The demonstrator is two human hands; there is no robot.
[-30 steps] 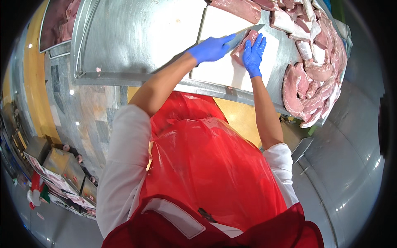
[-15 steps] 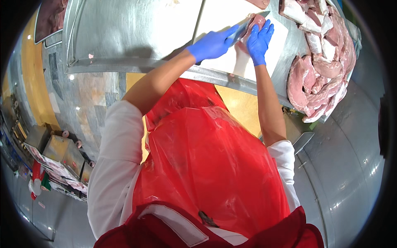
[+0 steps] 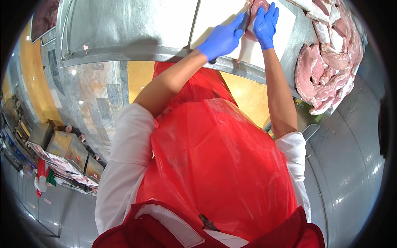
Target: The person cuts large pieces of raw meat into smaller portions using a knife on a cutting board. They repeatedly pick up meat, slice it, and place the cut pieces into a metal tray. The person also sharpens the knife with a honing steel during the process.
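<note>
The fingers of the left hand [image 3: 223, 40] are curled around the knife [image 3: 246, 20], whose blade stands along the left side of the meat piece [image 3: 259, 5]. The right hand [image 3: 265, 28] lies on the right side of this piece, its fingers stretched and slightly apart. The meat is on the white cutting board [image 3: 284, 29], near the bench's front edge. Bare metal bench [image 3: 124, 29] extends leftward; a meat pile [image 3: 331, 62] borders the right. The piece looks pink, moist and elongated, its far end cut off by the view.
</note>
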